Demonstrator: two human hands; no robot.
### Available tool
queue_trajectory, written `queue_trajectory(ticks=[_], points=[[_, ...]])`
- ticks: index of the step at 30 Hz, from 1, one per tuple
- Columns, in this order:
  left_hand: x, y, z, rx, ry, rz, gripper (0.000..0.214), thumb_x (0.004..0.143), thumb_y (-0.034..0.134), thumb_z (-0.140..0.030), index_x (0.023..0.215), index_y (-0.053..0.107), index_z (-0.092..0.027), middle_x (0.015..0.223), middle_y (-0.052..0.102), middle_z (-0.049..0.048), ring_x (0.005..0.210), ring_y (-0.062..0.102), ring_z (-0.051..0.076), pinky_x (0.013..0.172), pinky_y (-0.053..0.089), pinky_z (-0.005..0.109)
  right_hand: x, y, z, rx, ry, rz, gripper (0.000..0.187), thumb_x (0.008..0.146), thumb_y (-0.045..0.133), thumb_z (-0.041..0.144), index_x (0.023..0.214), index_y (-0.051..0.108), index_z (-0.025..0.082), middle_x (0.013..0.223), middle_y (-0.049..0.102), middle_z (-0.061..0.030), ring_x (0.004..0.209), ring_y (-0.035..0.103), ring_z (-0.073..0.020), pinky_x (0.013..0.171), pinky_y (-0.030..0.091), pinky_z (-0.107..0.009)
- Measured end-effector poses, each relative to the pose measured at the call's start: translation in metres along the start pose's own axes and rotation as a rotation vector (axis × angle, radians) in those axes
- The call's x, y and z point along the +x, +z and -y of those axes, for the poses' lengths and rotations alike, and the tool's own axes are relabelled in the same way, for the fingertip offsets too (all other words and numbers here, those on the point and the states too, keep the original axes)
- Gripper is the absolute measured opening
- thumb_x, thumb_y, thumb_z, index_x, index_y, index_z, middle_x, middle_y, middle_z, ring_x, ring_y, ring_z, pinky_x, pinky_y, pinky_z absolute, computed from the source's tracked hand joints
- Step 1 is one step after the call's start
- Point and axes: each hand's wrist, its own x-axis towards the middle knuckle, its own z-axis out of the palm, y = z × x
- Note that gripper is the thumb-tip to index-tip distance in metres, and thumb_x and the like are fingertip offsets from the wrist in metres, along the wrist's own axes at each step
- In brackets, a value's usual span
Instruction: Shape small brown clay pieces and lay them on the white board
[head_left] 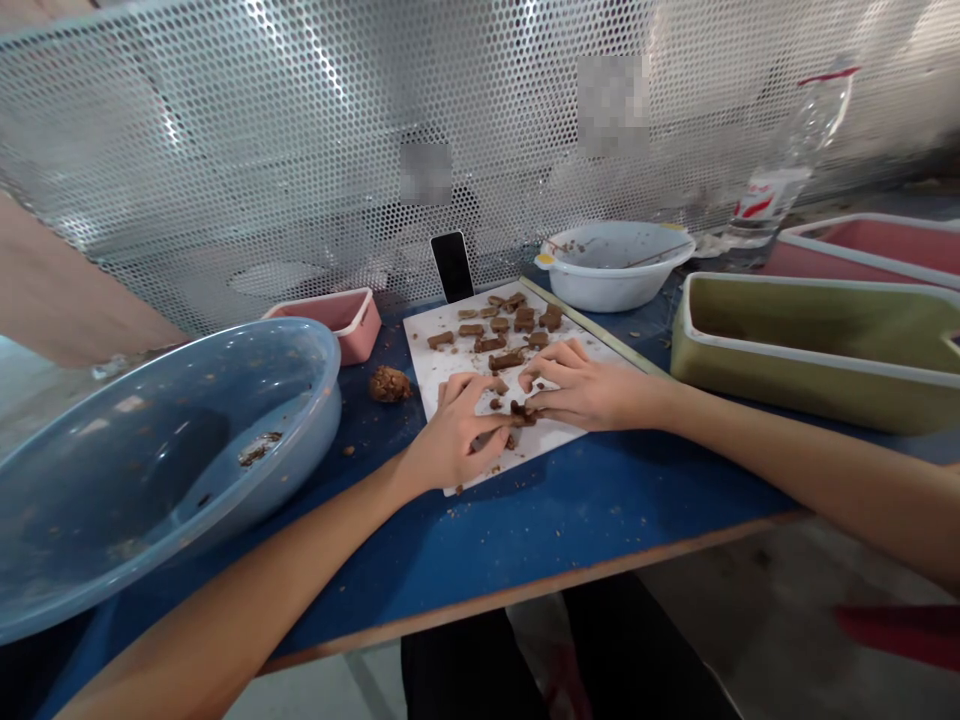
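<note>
A white cutting board (450, 375) lies on the blue table (570, 510). Several small brown shaped pieces (499, 330) sit on its far half. My left hand (457, 435) and my right hand (581, 385) meet at the board's near middle, fingers curled and pinching a dark brown lump (520, 412) between them. A round brown ball (389, 384) rests on the table just left of the board.
A big blue basin (150, 460) stands at left, a pink tub (341, 315) behind it. A black phone (452, 266) leans on the perforated metal screen. A white bowl (611, 265), plastic bottle (780, 170), green tray (817, 345) and pink tray (877, 245) stand at right.
</note>
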Motion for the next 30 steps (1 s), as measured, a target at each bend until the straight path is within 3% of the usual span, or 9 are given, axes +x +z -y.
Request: queue_trajectory(ticks=[9, 14, 19, 23, 30], points=[[0.001, -0.002, -0.001, 0.016, 0.047, -0.014, 0.036, 0.109, 0.058, -0.025, 0.132, 0.084, -0.029, 0.147, 0.058, 0.0144, 0.138, 0.046, 0.035, 0.12, 0.042, 0.06, -0.003, 0.0, -0.001, -0.035, -0.004, 0.008, 0.017, 0.112, 0.063, 0.027, 0.115, 0.08, 0.028, 0.135, 0.065, -0.0093, 0.128, 0.053, -0.0303, 0.106, 0.044, -0.05], [0.001, -0.002, -0.001, 0.018, 0.041, 0.005, 0.033, 0.109, 0.057, -0.025, 0.121, 0.088, -0.026, 0.148, 0.058, 0.0154, 0.14, 0.045, 0.037, 0.121, 0.04, 0.061, -0.004, 0.003, -0.001, -0.067, -0.002, 0.001, 0.017, 0.112, 0.064, 0.026, 0.116, 0.08, 0.029, 0.135, 0.066, -0.0096, 0.128, 0.052, -0.0308, 0.104, 0.043, -0.049], [0.0, -0.003, -0.001, 0.012, 0.04, -0.001, 0.032, 0.109, 0.057, -0.025, 0.117, 0.088, -0.024, 0.149, 0.058, 0.0164, 0.14, 0.045, 0.037, 0.121, 0.04, 0.062, -0.002, -0.002, 0.0, -0.03, -0.02, -0.013, 0.019, 0.111, 0.064, 0.031, 0.119, 0.08, 0.028, 0.13, 0.067, -0.0107, 0.121, 0.054, -0.0299, 0.101, 0.042, -0.047], [0.001, -0.004, -0.001, 0.012, 0.049, -0.002, 0.033, 0.109, 0.057, -0.025, 0.126, 0.086, -0.025, 0.147, 0.059, 0.0157, 0.139, 0.047, 0.036, 0.12, 0.041, 0.06, -0.002, -0.01, 0.0, -0.029, 0.011, -0.041, 0.024, 0.111, 0.063, 0.029, 0.13, 0.078, 0.027, 0.126, 0.067, -0.0119, 0.116, 0.056, -0.029, 0.099, 0.042, -0.045], [0.002, -0.004, -0.001, 0.022, 0.041, 0.02, 0.034, 0.109, 0.058, -0.026, 0.131, 0.084, -0.026, 0.15, 0.057, 0.0155, 0.139, 0.046, 0.036, 0.12, 0.041, 0.062, -0.005, -0.013, -0.005, -0.055, 0.014, -0.047, 0.015, 0.109, 0.067, 0.029, 0.118, 0.078, 0.025, 0.128, 0.066, -0.0115, 0.118, 0.054, -0.0296, 0.101, 0.04, -0.045]])
